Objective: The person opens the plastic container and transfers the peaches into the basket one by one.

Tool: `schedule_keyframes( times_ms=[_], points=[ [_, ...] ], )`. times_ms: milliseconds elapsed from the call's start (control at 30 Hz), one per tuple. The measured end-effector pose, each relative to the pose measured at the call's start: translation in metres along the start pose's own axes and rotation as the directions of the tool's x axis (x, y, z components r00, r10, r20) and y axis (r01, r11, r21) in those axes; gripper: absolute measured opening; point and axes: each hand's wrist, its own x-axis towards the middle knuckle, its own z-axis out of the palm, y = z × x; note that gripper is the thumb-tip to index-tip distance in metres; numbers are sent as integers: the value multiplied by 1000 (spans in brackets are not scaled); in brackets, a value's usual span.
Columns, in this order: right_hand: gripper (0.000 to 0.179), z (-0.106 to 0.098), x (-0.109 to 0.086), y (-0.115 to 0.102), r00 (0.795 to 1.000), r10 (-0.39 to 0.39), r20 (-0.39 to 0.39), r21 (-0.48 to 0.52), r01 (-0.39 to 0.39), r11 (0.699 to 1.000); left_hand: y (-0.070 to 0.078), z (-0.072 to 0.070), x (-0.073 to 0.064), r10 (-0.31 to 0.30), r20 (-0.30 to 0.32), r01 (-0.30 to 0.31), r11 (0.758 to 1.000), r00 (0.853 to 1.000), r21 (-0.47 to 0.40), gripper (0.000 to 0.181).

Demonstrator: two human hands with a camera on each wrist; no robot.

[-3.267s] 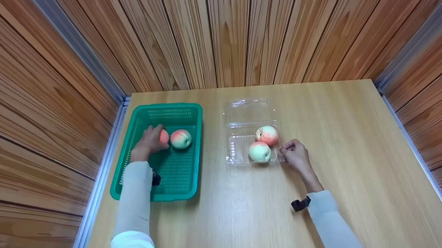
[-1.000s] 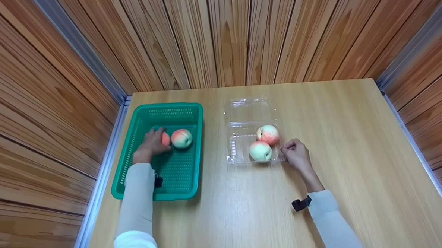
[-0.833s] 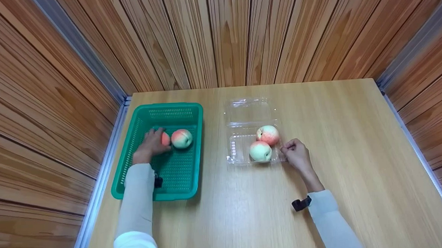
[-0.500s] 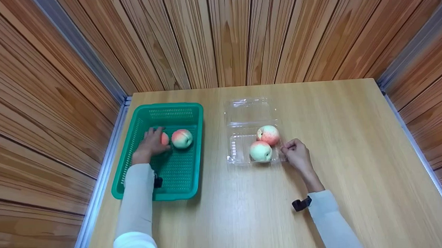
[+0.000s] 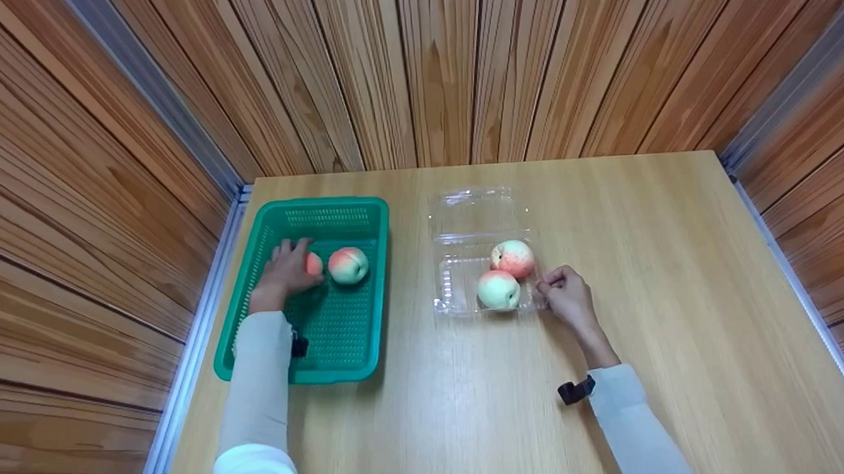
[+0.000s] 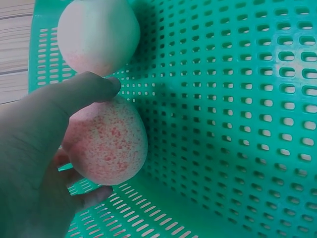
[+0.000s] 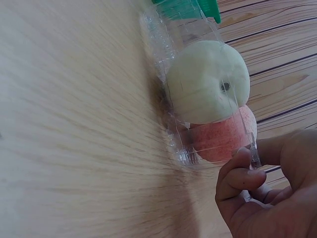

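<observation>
Inside the green plastic basket [image 5: 335,376], my left hand [image 5: 285,270] has its thumb and fingers curled round a speckled pink peach [image 6: 111,144]. A second peach [image 5: 348,265], pale with a pink top, lies just right of it. My right hand [image 5: 566,298] pinches the right edge of a clear plastic clamshell container [image 5: 458,282] between thumb and bent forefinger. Two peaches sit in the container's near half, a pale one [image 5: 498,290] in front and a redder one [image 5: 513,259] behind, touching in the right part. The container's lid [image 5: 474,212] lies folded back, away from me.
Everything stands on a light wooden table [image 5: 430,422], basket at left and container at the middle. Wood-plank walls [image 5: 440,72] rise behind the table and at both sides. A small black device [image 5: 576,390] is strapped on the right wrist.
My left hand and the peach in it have shifted very slightly left and back within the basket. The right hand, the container and the other peaches look unmoved.
</observation>
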Motion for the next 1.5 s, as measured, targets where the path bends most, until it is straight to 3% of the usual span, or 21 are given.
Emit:
schedule_keyframes(
  times_ms=[300, 567, 900, 1500],
  points=[
    [11, 2, 1, 1, 1000, 3, -7, 14, -3, 1000, 4, -6, 0, 4, 13, -5, 1000, 1000, 8, 83],
    [12, 0, -1, -2, 1000, 16, -7, -16, -16, 1000, 7, -7, 2, 17, -35, -16, 999, 999, 38, 79],
    [13, -1, 0, -2, 1000, 7, -3, -20, -7, 1000, 9, -15, 0, 12, -14, -11, 999, 1000, 35, 77],
    [11, 0, 0, -1, 1000, -1, -1, -13, 1, 1000, 12, -24, -5, 63, -60, -60, 997, 996, 55, 72]
  ],
)
